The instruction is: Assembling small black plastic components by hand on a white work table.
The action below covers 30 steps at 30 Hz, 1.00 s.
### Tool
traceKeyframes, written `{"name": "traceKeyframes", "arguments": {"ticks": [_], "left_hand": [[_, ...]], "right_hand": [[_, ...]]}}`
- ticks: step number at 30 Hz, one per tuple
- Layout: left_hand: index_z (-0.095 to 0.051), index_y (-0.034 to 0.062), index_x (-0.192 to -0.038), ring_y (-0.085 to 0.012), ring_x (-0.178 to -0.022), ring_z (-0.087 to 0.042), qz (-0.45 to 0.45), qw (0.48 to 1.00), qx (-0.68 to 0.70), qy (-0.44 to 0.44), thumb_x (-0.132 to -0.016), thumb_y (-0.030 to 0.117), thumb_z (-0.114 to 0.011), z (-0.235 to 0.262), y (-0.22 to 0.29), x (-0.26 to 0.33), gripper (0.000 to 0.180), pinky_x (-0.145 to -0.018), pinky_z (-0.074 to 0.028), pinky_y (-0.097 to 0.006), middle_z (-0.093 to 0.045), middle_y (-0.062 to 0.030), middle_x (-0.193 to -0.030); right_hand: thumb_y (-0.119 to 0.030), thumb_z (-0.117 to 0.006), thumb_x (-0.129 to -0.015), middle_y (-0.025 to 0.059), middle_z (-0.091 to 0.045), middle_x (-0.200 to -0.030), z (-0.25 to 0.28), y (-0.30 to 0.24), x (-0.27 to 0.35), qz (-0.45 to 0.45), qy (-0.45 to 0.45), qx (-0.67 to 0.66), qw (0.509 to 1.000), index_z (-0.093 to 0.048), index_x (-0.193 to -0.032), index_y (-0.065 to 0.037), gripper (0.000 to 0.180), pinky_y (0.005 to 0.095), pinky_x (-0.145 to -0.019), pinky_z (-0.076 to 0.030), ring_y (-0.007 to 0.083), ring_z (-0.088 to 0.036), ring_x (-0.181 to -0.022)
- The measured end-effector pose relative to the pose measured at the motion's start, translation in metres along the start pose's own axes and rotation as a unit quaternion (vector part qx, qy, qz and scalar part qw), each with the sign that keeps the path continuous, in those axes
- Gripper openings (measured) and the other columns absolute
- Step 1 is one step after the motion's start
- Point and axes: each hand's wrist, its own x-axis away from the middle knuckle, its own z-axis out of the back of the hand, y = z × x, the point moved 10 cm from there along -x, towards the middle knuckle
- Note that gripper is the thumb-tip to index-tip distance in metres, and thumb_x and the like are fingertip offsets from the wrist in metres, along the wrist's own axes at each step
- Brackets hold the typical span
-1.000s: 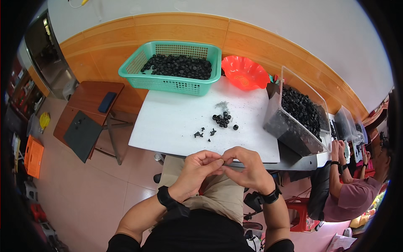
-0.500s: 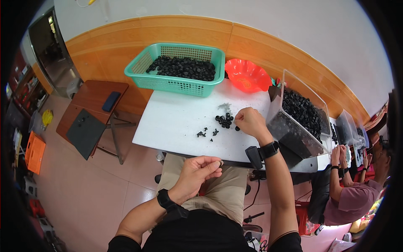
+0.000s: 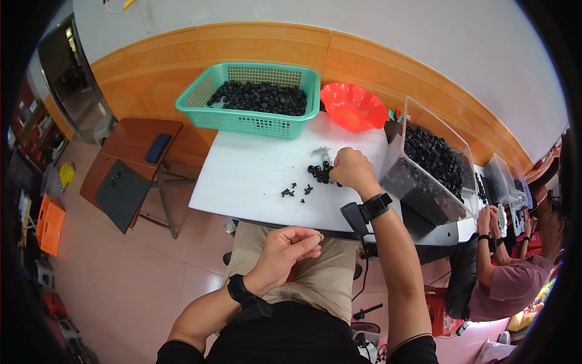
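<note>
My left hand [image 3: 290, 247] is closed in a pinch over my lap, just before the table's front edge. A tiny piece may sit at its fingertips, too small to name. At the right of the white tabletop [image 3: 236, 170], my right hand [image 3: 354, 170] is curled shut beside a small heap of round black plastic parts [image 3: 317, 173]; what its fingers hold, if anything, is hidden. Several smaller black pieces [image 3: 288, 193] lie scattered left of and nearer than the heap. Behind it is a patch of tiny grey pieces [image 3: 321, 152].
A green basket [image 3: 248, 124] of black parts stands at the back, beside a red scalloped bowl [image 3: 354, 108]. A clear bin [image 3: 418, 176] full of black parts flanks my right arm. A brown folding table [image 3: 130, 136] stands left; a co-worker [image 3: 503, 285] sits at right.
My right hand has moved slightly away from me and left, its fingers now curled over the heap's right side. My left hand holds its pinch in nearly the same place.
</note>
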Motion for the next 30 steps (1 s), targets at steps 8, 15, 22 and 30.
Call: {"name": "traceKeyframes", "arguments": {"ticks": [8,15,22,30], "left_hand": [[-0.069,0.0006,-0.106,-0.0123,-0.085,-0.069,-0.019,1.000,-0.015,0.004,-0.095,0.006,-0.066,0.006,0.006,0.003,0.013,-0.078,-0.060,-0.027,-0.071,-0.0085,-0.101],[-0.069,0.0013,-0.107,-0.0119,-0.084,-0.068,-0.025,0.999,0.005,0.025,-0.096,0.008,-0.066,0.012,0.019,-0.002,0.013,-0.078,-0.059,-0.026,-0.070,-0.0066,-0.098],[-0.068,0.0014,-0.107,-0.0120,-0.084,-0.068,-0.031,0.999,0.028,0.022,-0.095,0.008,-0.066,0.014,0.020,-0.009,0.014,-0.079,-0.059,-0.027,-0.070,-0.0071,-0.099],[-0.068,0.0008,-0.108,-0.0113,-0.086,-0.068,-0.027,0.998,0.045,0.025,-0.096,0.007,-0.065,0.016,0.021,-0.013,0.014,-0.080,-0.059,-0.026,-0.070,-0.0086,-0.102]], "right_hand": [[-0.012,-0.072,-0.068,0.0200,-0.073,-0.091,0.006,0.023,0.004,0.005,0.059,-0.100,0.993,-0.073,-0.093,-0.002,0.027,0.0397,-0.079,-0.055,0.0353,-0.070,-0.089],[-0.006,-0.071,-0.070,0.0149,-0.071,-0.076,0.024,0.044,0.028,0.079,0.120,-0.275,0.951,-0.073,-0.088,0.007,0.023,0.0300,-0.066,-0.053,0.0197,-0.069,-0.070],[-0.002,-0.069,-0.071,0.0054,-0.067,-0.070,0.007,0.063,0.036,0.052,0.078,-0.357,0.929,-0.071,-0.081,0.005,0.013,0.0248,-0.057,-0.047,0.0088,-0.058,-0.063],[0.005,-0.070,-0.078,0.0048,-0.070,-0.079,0.001,0.048,0.069,0.092,0.062,-0.471,0.875,-0.072,-0.090,0.006,0.012,0.0215,-0.062,-0.049,0.0072,-0.062,-0.068]]}}
